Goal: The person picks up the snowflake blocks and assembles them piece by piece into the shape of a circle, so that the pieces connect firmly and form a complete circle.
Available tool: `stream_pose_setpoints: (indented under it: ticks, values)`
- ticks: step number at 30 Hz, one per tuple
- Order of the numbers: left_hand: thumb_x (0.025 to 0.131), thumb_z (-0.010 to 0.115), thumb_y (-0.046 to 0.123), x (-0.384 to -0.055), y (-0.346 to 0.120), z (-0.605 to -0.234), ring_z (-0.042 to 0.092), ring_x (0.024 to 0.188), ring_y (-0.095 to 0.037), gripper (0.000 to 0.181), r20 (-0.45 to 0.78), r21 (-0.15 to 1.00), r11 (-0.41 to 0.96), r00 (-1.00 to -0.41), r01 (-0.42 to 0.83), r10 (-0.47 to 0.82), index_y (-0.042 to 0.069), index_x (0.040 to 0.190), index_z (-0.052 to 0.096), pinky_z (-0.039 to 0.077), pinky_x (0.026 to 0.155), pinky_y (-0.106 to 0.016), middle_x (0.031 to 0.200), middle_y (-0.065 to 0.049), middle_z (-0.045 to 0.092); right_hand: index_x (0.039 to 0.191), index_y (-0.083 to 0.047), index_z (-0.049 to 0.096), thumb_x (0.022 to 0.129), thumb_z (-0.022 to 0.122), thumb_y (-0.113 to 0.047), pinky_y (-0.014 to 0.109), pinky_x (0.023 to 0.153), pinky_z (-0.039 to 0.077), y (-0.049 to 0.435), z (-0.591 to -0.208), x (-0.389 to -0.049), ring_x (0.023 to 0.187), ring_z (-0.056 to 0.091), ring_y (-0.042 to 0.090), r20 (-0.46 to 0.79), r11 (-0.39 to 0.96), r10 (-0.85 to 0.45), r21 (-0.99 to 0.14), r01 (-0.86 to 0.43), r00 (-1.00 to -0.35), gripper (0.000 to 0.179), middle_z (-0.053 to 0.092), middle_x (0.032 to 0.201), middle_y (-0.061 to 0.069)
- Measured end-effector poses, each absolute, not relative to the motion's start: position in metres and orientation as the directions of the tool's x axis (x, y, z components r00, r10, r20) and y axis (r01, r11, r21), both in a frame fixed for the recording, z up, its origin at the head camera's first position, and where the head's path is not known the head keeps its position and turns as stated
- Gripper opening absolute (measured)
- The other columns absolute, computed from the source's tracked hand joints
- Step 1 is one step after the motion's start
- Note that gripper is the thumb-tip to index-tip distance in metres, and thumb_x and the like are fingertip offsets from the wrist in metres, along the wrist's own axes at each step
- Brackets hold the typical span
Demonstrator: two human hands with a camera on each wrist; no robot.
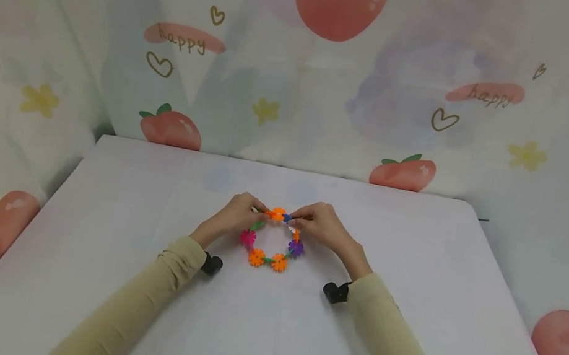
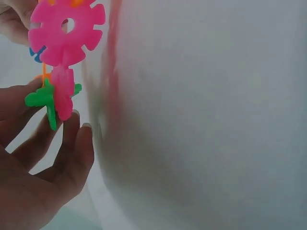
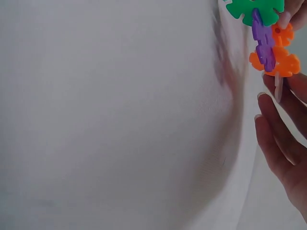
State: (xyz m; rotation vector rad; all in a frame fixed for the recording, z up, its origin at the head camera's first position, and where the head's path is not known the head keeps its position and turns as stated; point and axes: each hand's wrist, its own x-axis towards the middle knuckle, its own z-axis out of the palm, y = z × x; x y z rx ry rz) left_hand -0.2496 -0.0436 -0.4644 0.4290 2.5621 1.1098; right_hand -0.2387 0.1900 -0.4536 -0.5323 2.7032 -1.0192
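Note:
A ring of linked plastic snowflake discs (image 1: 256,257) in orange, pink, purple, green, blue and white is held between two hands over the table. At its upper left, the left hand (image 1: 240,213) pinches the ring; the right hand (image 1: 325,229) pinches it at the upper right. In the left wrist view, a pink disc (image 2: 88,40) and a green disc (image 2: 41,98) are close to the left fingertips. The right wrist view has a purple disc (image 3: 264,43) and an orange disc (image 3: 286,62) by the right fingers. Fingers cover parts of the ring's upper section.
A white-covered table (image 1: 258,336) lies below the hands. Printed cloth (image 1: 321,95) with fruit and hearts hangs behind it and at both sides. Black wrist devices (image 1: 335,291) stick out near both beige sleeves (image 1: 392,346).

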Motion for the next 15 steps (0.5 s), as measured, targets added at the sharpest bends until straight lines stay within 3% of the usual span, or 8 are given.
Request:
stream_pose_setpoints:
  ticks: [7, 15]
  values:
    - [0.101, 0.065, 0.016, -0.268, -0.038, -0.465, 0.061, 0.115, -0.026, 0.028, -0.202, 0.738, 0.665, -0.900, 0.118, 0.385, 0.001, 0.124, 0.074, 0.051, 0.099, -0.039, 0.131, -0.015, 0.070, 0.114, -0.004, 0.079, 0.097, 0.072, -0.016, 0.034, 0.081, 0.055, 0.190, -0.458, -0.258, 0.094, 0.065, 0.024, -0.120, 0.738, -0.352, -0.646, -0.196, -0.928, 0.022, 0.078, 0.110, 0.013]
    - [0.102, 0.065, 0.019, -0.282, -0.041, -0.471, 0.059, 0.107, -0.023, 0.029, -0.215, 0.703, 0.697, -0.893, 0.138, 0.395, 0.003, 0.124, 0.074, 0.049, 0.095, -0.037, 0.129, -0.014, 0.071, 0.117, -0.006, 0.078, 0.098, 0.070, -0.019, 0.038, 0.087, 0.056, 0.186, -0.464, -0.269, 0.096, 0.066, 0.024, -0.146, 0.758, -0.326, -0.631, -0.166, -0.934, 0.025, 0.076, 0.117, 0.013]
